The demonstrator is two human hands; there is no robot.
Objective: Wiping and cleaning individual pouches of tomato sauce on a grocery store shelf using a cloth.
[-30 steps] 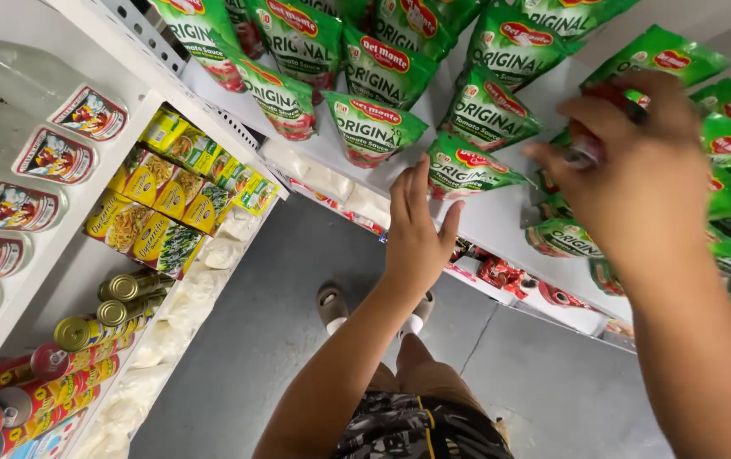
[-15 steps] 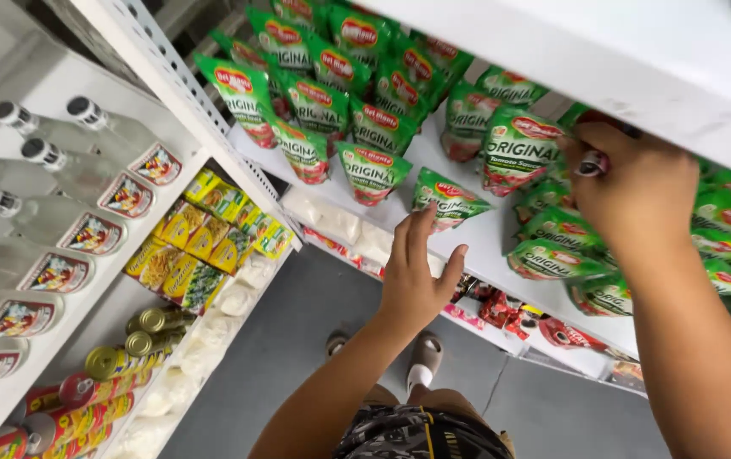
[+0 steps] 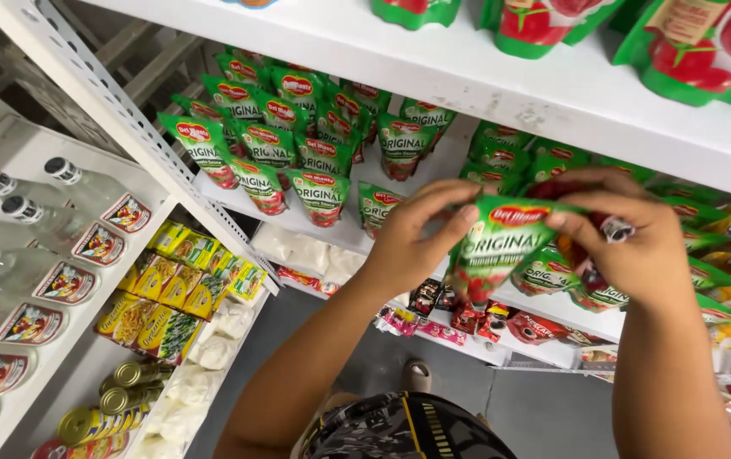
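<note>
Left hand (image 3: 412,242) now pinching the green sauce pouch (image 3: 495,246), no longer spread open; right hand (image 3: 629,242) gripping its other side, off the white shelf (image 3: 501,81) edge

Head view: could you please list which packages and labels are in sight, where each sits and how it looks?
Sauce pouch: between left hand and right hand; green, red base.
Pouch rows: white shelf bay behind; green and red.
Clear bottles: left rack, lying down; dark caps, red labels.
Yellow packets: lower left; yellow-green, flat.
Cans: bottom left; gold, round.
</note>
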